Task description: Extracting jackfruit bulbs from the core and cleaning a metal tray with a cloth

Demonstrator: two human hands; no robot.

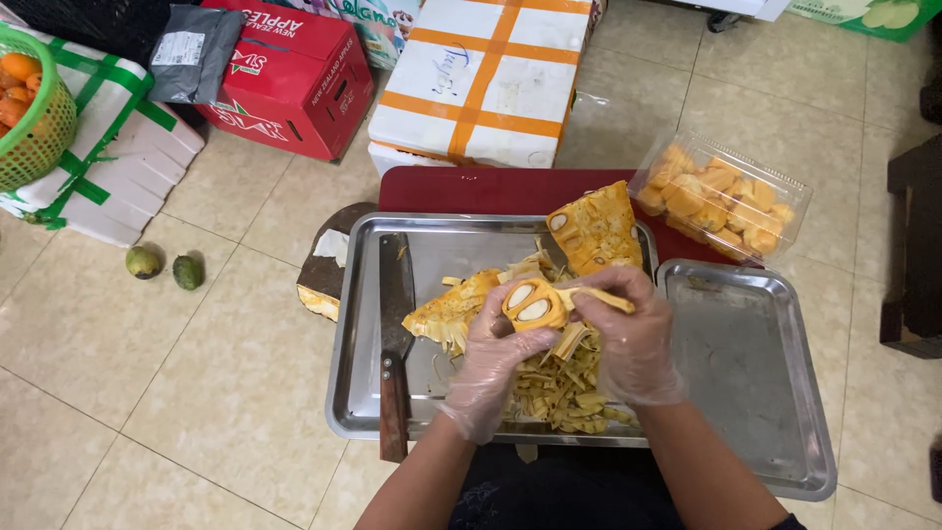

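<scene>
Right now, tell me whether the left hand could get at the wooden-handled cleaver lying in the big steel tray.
Probably yes: the cleaver lies uncovered just beside the left hand, nothing between them, but that hand holds the orange jackfruit pod.

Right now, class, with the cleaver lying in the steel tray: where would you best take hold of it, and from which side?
Grip the cleaver by its wooden handle, which sticks out over the near rim of the steel tray, so come from the near side. The blade lies flat and points away. The left hand is nearer, though both hands hold a jackfruit pod.
</scene>
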